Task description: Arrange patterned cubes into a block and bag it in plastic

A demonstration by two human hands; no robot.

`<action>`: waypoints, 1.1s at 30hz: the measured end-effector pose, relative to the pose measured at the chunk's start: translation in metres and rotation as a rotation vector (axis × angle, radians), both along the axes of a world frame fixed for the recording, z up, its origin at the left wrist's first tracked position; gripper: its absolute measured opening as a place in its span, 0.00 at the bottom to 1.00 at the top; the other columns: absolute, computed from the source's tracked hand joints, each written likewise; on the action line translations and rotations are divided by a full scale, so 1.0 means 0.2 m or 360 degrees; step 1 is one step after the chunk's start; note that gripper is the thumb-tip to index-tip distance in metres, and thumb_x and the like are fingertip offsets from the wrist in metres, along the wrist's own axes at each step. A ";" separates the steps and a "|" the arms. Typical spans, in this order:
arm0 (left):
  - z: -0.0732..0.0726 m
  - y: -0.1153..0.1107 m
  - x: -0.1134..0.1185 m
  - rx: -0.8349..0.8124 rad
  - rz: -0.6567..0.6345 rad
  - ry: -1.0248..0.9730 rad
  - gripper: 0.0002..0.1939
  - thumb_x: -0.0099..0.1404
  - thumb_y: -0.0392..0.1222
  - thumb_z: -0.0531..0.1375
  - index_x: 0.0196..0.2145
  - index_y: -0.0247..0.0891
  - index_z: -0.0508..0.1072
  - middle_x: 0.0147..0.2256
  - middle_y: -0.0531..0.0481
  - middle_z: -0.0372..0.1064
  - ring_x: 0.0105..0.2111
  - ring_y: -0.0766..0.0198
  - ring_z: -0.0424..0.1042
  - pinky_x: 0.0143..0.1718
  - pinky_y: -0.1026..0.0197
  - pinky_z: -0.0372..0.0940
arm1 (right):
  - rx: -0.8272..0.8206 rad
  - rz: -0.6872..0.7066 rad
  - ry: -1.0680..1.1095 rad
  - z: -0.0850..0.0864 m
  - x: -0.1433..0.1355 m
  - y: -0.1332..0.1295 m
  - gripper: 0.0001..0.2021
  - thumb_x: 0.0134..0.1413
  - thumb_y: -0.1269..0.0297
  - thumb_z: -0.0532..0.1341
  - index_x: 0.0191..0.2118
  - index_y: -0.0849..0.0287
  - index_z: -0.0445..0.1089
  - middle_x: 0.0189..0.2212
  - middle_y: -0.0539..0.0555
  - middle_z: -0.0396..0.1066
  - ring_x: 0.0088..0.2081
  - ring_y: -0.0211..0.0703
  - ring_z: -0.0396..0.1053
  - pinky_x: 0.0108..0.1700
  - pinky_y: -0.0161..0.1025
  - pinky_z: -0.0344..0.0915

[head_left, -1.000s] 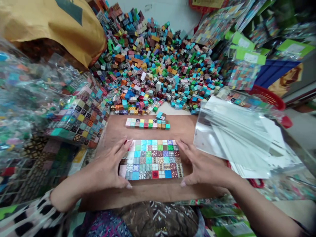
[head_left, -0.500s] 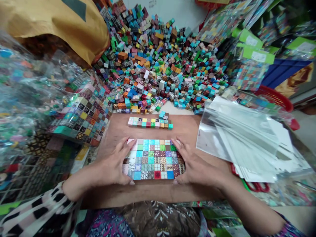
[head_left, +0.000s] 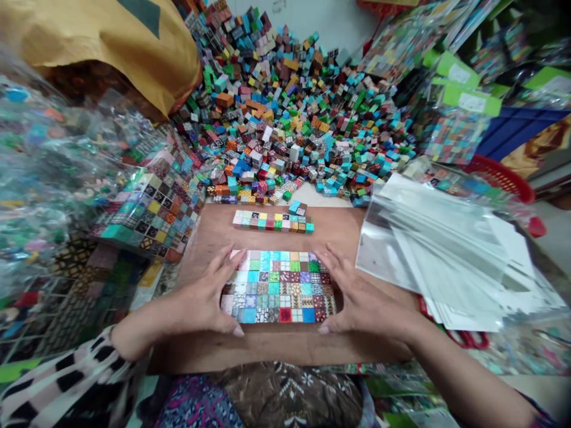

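Observation:
A flat rectangular block of small printed cubes (head_left: 279, 288), set in rows, lies on the brown board (head_left: 276, 351) in front of me. My left hand (head_left: 214, 297) is curved around its left end, fingers at the far corner and thumb at the near one. Around the right end curves my right hand (head_left: 350, 297), with fingertips at the far edge and thumb by the near edge; a small gap shows between palm and cubes. Beyond the block lies a short strip of cubes (head_left: 272, 221), with a couple of loose cubes (head_left: 297, 207) touching its far side.
A big heap of loose cubes (head_left: 285, 119) rises behind the board. Clear plastic bags with white cards (head_left: 450, 255) overlap the board's right side, above red-handled scissors (head_left: 468, 339). At left stand a wrapped cube stack (head_left: 156, 208) and filled bags (head_left: 57, 154). A red basket (head_left: 504, 175) is at right.
My right hand has slid slightly to the right along the block's end, its fingertips nearer the corner. The left hand and the cubes have hardly moved; the view has shifted a little.

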State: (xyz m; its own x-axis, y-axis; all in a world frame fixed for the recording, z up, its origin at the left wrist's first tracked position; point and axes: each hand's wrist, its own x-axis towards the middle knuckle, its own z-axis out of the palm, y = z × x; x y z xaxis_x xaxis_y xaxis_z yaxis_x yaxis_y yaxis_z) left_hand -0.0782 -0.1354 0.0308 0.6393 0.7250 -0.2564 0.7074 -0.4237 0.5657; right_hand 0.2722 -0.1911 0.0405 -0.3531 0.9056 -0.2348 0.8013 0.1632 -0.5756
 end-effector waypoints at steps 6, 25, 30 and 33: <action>0.05 0.01 0.04 -0.0168 0.0598 -0.0139 0.54 0.54 0.66 0.62 0.68 0.34 0.48 0.62 0.32 0.53 0.50 0.43 0.69 0.50 0.44 0.66 | -0.0411 -0.0256 0.0148 0.07 0.06 0.03 0.52 0.49 0.36 0.62 0.71 0.59 0.42 0.56 0.66 0.63 0.49 0.60 0.69 0.50 0.53 0.69; 0.13 0.01 0.18 -0.0680 0.0969 0.0030 0.38 0.65 0.55 0.51 0.68 0.35 0.49 0.48 0.33 0.72 0.26 0.55 0.75 0.14 0.61 0.66 | -0.0976 -0.0372 0.0594 0.05 -0.07 0.08 0.40 0.51 0.47 0.65 0.63 0.55 0.47 0.45 0.63 0.71 0.30 0.45 0.72 0.19 0.36 0.68; 0.12 0.01 0.18 -0.0687 0.0958 0.0030 0.33 0.68 0.55 0.47 0.66 0.37 0.54 0.49 0.34 0.71 0.27 0.54 0.76 0.14 0.60 0.66 | -0.1007 -0.0406 0.0512 0.04 -0.08 0.08 0.41 0.52 0.46 0.64 0.64 0.55 0.44 0.43 0.64 0.72 0.27 0.45 0.72 0.19 0.38 0.70; 0.13 0.01 0.20 -0.0704 0.0964 0.0061 0.32 0.68 0.55 0.45 0.64 0.37 0.55 0.44 0.36 0.73 0.26 0.55 0.75 0.14 0.61 0.66 | -0.1033 -0.0444 0.0470 0.05 -0.09 0.08 0.43 0.52 0.45 0.64 0.66 0.54 0.41 0.46 0.65 0.71 0.26 0.44 0.72 0.18 0.39 0.71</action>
